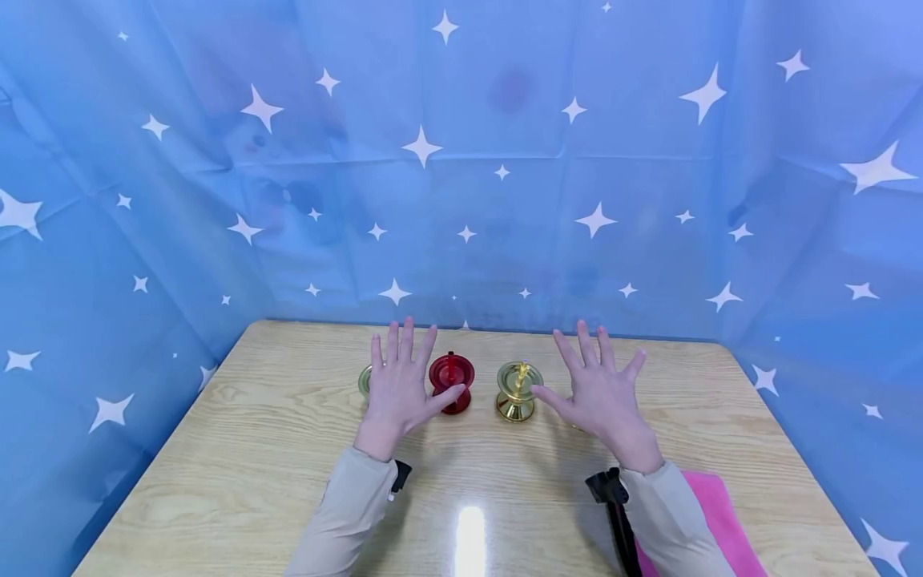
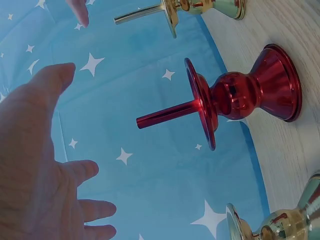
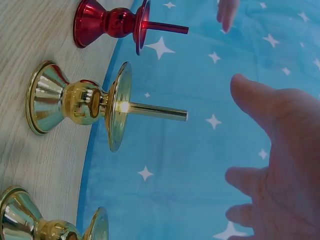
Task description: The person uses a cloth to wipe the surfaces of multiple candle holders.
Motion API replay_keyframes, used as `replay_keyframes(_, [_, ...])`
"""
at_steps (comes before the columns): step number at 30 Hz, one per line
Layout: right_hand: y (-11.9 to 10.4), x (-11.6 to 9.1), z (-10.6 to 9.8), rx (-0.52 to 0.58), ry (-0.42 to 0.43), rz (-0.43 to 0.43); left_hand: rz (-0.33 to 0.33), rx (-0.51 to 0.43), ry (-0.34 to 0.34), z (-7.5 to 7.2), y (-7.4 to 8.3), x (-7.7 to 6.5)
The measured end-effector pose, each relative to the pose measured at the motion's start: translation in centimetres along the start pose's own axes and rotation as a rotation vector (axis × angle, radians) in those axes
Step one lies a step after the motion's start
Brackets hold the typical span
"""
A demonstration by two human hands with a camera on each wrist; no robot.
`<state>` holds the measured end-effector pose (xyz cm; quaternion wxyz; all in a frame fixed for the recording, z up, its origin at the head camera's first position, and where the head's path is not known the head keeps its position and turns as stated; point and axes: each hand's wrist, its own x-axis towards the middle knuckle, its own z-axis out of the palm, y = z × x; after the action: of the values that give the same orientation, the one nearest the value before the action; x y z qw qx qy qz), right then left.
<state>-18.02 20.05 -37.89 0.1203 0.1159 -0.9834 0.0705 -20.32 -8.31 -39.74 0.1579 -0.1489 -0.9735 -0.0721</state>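
Observation:
My left hand hovers palm down with fingers spread and holds nothing. Behind its thumb stands a shiny red candle holder, upright, with a round dish and a thin post. A gold candle holder is mostly hidden by that hand's fingers. My right hand, likewise spread and empty, has its thumb tip overlapping another gold candle holder in the head view. One more gold candle holder shows at the lower left of the right wrist view; in the head view the right hand covers nearly all of it.
A pink cloth lies under the right forearm at the front right of the wooden table. A dark strap hangs from the right wrist. Behind the table's far edge hangs a blue curtain with white stars.

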Motion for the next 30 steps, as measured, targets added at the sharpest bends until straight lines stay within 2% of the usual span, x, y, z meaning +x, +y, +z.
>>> replay_keyframes(5, [0.2,-0.1,-0.4,0.004,0.036,-0.004,0.019,-0.029,0.046,0.1,0.3,0.1])
replay_keyframes(8, [0.6,-0.3,-0.7,0.018,0.113,-0.011,0.058,-0.072,0.111,0.3,0.5,0.1])
replay_keyframes(10, [0.9,-0.5,-0.9,0.049,0.191,-0.023,0.106,-0.114,0.182,0.5,0.8,0.2])
replay_keyframes(13, [1.5,-1.0,-1.2,0.115,0.32,-0.046,0.205,-0.177,0.333,0.9,1.5,0.5])
replay_keyframes(17, [2.5,-1.9,-1.7,0.201,0.429,-0.022,0.327,-0.292,0.502,1.5,2.8,0.8])
replay_keyframes(20, [3.4,-2.8,-2.1,0.234,0.479,0.014,0.377,-0.367,0.553,2.0,3.9,0.9])
replay_keyframes(24, [4.9,-4.0,-2.3,0.234,0.518,0.044,0.417,-0.421,0.585,2.8,5.4,0.9])
replay_keyframes(30, [7.0,-6.1,-2.6,0.226,0.467,0.141,0.468,-0.5,0.614,3.5,7.6,0.8])
